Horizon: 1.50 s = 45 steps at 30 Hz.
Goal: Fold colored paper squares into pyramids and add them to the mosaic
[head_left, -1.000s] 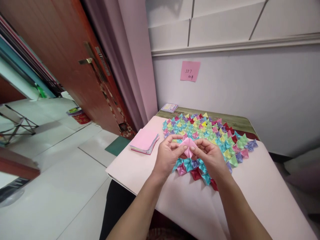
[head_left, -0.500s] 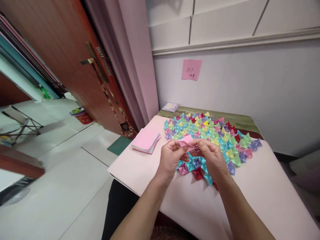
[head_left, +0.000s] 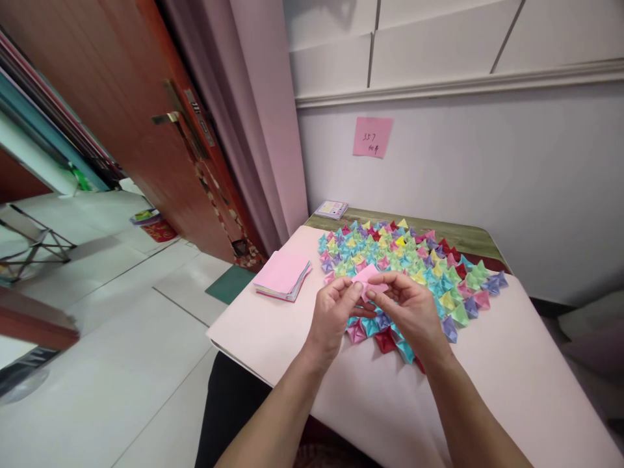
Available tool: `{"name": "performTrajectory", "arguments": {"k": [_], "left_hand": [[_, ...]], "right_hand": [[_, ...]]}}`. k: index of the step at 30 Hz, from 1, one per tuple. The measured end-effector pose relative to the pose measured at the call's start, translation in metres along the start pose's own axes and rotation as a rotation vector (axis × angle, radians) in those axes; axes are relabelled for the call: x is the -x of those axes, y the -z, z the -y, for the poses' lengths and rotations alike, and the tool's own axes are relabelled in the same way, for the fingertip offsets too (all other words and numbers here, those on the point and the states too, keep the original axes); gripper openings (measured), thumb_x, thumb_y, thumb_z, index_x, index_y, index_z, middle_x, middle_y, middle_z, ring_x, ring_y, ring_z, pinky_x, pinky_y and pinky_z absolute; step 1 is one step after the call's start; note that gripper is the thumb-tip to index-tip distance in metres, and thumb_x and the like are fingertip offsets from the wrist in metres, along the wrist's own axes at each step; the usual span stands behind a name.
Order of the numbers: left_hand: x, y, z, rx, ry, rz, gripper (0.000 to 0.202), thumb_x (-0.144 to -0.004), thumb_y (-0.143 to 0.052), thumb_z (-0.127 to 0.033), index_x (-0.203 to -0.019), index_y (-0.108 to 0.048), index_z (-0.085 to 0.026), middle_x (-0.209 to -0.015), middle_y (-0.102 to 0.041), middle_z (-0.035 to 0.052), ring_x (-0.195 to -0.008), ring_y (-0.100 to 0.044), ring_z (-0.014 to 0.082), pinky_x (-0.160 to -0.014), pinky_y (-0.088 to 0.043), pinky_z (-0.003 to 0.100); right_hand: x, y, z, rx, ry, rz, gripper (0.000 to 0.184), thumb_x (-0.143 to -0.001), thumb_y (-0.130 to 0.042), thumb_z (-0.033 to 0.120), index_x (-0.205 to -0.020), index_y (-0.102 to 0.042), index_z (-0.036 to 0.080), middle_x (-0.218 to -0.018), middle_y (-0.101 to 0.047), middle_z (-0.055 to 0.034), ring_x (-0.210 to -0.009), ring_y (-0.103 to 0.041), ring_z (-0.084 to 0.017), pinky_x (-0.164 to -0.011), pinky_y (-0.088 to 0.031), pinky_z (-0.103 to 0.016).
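Note:
A small pink sheet of origami paper (head_left: 369, 274), partly folded, is held up between both hands above the table. My left hand (head_left: 336, 312) pinches its left side between thumb and fingers. From the right, my right hand (head_left: 409, 309) grips it, the thumb pressed near its lower middle. Both thumbs are close together on the paper, and the fingers behind are partly hidden. Under and beyond the hands lie many folded paper pieces (head_left: 446, 284) in blue, green, yellow, pink, purple and red, set close together in rows.
A stack of coloured paper squares (head_left: 283, 273), pink on top, lies left of my hands on the pale tabletop (head_left: 351, 390). At the back corner is a small pile of cards (head_left: 332, 208). A pink note (head_left: 372, 137) is stuck to the wall. The wooden door (head_left: 146, 117) stands at left.
My right thumb has moved left and down along the paper, nearer to the left thumb. The paper now shows flatter between the hands. The view has shifted slightly.

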<state>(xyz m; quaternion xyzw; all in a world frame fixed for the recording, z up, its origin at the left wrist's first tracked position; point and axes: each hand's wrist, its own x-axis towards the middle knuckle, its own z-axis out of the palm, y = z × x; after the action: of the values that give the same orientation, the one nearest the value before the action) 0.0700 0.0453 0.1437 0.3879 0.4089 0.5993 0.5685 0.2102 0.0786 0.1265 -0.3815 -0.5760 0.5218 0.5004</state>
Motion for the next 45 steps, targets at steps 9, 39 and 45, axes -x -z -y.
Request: {"name": "performTrajectory", "arguments": {"k": [9, 39, 45], "left_hand": [[-0.003, 0.007, 0.004, -0.077, -0.060, -0.091, 0.021, -0.074, -0.078, -0.031, -0.075, -0.066, -0.013, -0.069, -0.067, 0.0008, -0.063, -0.062, 0.0100, -0.064, -0.052, 0.021], [-0.007, 0.008, 0.018, -0.134, -0.089, -0.043, 0.023, -0.076, -0.076, -0.033, -0.083, -0.065, -0.014, -0.064, -0.065, -0.0003, -0.059, -0.062, 0.0117, -0.062, -0.054, 0.025], [-0.010, 0.007, 0.023, -0.125, -0.136, -0.164, 0.035, -0.073, -0.077, -0.029, -0.098, -0.055, -0.018, -0.061, -0.068, -0.0025, -0.057, -0.064, 0.0135, -0.063, -0.056, 0.028]], "right_hand": [[0.003, -0.004, 0.002, 0.215, 0.144, -0.097, 0.033, -0.079, -0.075, 0.039, -0.107, -0.074, 0.022, -0.095, -0.074, -0.0064, -0.074, -0.066, -0.019, -0.070, -0.057, -0.034], [-0.001, 0.000, -0.003, 0.336, 0.248, -0.121, 0.026, -0.085, -0.070, 0.034, -0.108, -0.073, 0.024, -0.087, -0.074, -0.0034, -0.073, -0.068, -0.018, -0.068, -0.056, -0.031], [-0.003, -0.006, -0.007, 0.716, 0.589, -0.249, 0.018, -0.091, -0.062, 0.025, -0.102, -0.076, 0.026, -0.098, -0.073, -0.0044, -0.089, -0.068, -0.019, -0.081, -0.054, -0.032]]}}
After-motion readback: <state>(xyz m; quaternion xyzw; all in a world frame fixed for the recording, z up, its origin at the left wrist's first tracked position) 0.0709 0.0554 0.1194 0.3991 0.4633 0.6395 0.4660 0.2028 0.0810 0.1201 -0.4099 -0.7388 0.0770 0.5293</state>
